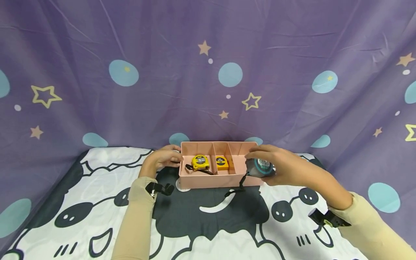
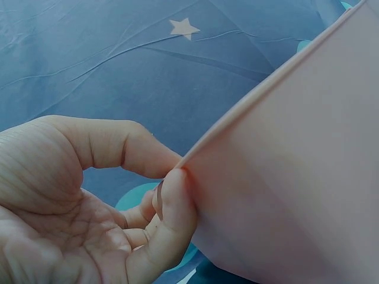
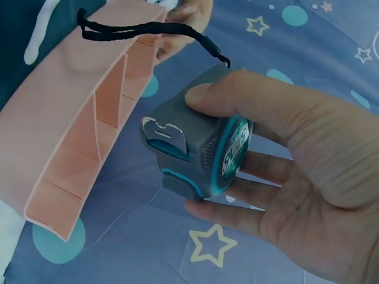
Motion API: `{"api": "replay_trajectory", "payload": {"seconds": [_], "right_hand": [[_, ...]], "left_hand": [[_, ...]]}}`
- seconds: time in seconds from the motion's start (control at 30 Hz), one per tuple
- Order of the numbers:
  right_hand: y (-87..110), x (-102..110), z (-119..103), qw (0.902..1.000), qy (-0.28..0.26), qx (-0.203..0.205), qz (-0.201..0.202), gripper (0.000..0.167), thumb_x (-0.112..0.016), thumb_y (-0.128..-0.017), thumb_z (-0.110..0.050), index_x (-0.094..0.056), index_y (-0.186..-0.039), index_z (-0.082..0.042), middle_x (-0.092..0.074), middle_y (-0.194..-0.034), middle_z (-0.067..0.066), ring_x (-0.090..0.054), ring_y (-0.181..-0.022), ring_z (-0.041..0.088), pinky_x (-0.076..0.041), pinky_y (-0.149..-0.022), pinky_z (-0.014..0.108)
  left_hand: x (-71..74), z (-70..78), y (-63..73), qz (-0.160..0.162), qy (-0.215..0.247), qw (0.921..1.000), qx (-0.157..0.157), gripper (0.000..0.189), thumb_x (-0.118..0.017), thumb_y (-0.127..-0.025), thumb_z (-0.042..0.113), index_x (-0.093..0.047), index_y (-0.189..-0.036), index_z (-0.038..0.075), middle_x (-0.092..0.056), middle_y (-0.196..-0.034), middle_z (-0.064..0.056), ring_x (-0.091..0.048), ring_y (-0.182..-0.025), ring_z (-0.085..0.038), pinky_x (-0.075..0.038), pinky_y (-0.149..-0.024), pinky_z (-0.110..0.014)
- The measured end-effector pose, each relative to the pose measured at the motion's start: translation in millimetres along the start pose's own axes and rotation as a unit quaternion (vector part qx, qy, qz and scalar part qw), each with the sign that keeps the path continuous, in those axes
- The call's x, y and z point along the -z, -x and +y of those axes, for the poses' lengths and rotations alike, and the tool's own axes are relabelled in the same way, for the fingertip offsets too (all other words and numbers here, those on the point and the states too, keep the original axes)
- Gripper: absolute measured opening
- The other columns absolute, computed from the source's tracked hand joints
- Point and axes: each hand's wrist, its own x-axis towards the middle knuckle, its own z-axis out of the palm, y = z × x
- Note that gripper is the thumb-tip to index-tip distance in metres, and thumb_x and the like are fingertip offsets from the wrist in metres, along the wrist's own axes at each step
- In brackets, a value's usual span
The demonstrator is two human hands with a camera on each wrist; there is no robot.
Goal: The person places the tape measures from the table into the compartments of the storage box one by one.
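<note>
A pink box with three compartments stands at the back of the bed-like surface. My left hand pinches its left rim between thumb and finger, which the left wrist view shows close up. In my right hand is a grey and teal tape measure, gripped between thumb and fingers. It overlaps the box's right compartment in the head view, its black wrist strap dangling. A yellow tape measure with a black strap lies in the left compartment. The middle compartment holds a smaller yellow tape measure.
A white and dark cloth with cartoon faces covers the surface under the box. Right behind the box hangs a purple curtain printed with stars and dots. Wrist cameras are strapped over both sleeves.
</note>
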Motion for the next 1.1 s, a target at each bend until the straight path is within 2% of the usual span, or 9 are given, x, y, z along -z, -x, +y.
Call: {"api": "replay_trajectory", "payload": {"seconds": [0.27,0.43,0.53,0.7,0.83,1.0,1.1], "right_hand": [[-2.5,12.7,4.9,0.9997,-0.006,0.006,0.022,0.070,-0.083,-0.070,0.002,-0.063,-0.136,-0.013,-0.061,-0.138,0.007,-0.060,-0.125,0.027,-0.057,-0.091,0.042],[-6.5,19.5,7.3,0.9997,-0.005,0.002,0.025,0.066,-0.086,-0.075,-0.009,-0.063,-0.136,-0.015,-0.060,-0.138,0.006,-0.059,-0.125,0.026,-0.057,-0.094,0.043],[-10.1,23.3,9.8,0.9997,-0.004,0.007,0.025,0.064,-0.087,-0.077,-0.013,-0.063,-0.136,-0.016,-0.060,-0.138,0.006,-0.060,-0.122,0.025,-0.058,-0.091,0.041],[-14.9,29.5,14.9,0.9989,-0.008,0.023,0.039,0.067,-0.086,-0.073,-0.001,-0.064,-0.134,-0.014,-0.062,-0.136,0.008,-0.062,-0.118,0.025,-0.059,-0.087,0.040],[-17.2,34.7,18.9,0.9983,-0.012,0.026,0.051,0.068,-0.085,-0.071,0.001,-0.064,-0.134,-0.013,-0.062,-0.134,0.006,-0.062,-0.118,0.024,-0.057,-0.088,0.041],[-17.7,39.0,25.4,0.9982,-0.015,0.009,0.057,0.067,-0.085,-0.071,0.000,-0.064,-0.134,-0.014,-0.062,-0.135,0.005,-0.061,-0.118,0.023,-0.056,-0.088,0.040],[-17.0,41.7,30.2,0.9982,-0.014,-0.001,0.059,0.068,-0.085,-0.071,0.001,-0.064,-0.134,-0.014,-0.062,-0.135,0.005,-0.062,-0.116,0.022,-0.056,-0.087,0.040]], "left_hand": [[-0.2,1.5,-0.1,0.001,-0.001,1.0000,0.002,0.063,-0.059,-0.087,0.000,-0.028,-0.141,-0.008,-0.057,-0.114,-0.016,-0.064,-0.083,-0.012,-0.060,-0.073,-0.024],[0.8,2.3,0.0,-0.001,-0.001,1.0000,0.004,0.064,-0.058,-0.088,0.000,-0.026,-0.142,-0.008,-0.056,-0.116,-0.016,-0.063,-0.084,-0.011,-0.059,-0.073,-0.023],[2.2,2.9,0.2,-0.002,-0.005,1.0000,0.002,0.064,-0.058,-0.087,0.001,-0.026,-0.142,-0.007,-0.056,-0.118,-0.017,-0.063,-0.085,-0.011,-0.059,-0.074,-0.024],[3.2,3.6,0.2,0.001,-0.007,1.0000,0.003,0.063,-0.059,-0.087,0.001,-0.027,-0.141,-0.007,-0.056,-0.123,-0.021,-0.064,-0.088,-0.013,-0.059,-0.074,-0.024],[3.8,2.6,-0.3,0.003,-0.005,1.0000,0.002,0.063,-0.059,-0.087,0.001,-0.027,-0.141,-0.006,-0.056,-0.125,-0.022,-0.064,-0.088,-0.012,-0.059,-0.074,-0.024],[3.1,-1.4,-1.6,0.011,-0.001,0.9999,0.000,0.061,-0.061,-0.087,0.000,-0.030,-0.139,-0.006,-0.059,-0.118,-0.020,-0.065,-0.084,-0.012,-0.060,-0.074,-0.025],[0.8,-4.2,-3.0,0.012,0.000,0.9999,-0.004,0.061,-0.061,-0.087,0.000,-0.031,-0.139,-0.005,-0.059,-0.120,-0.022,-0.066,-0.086,-0.014,-0.060,-0.075,-0.026]]}}
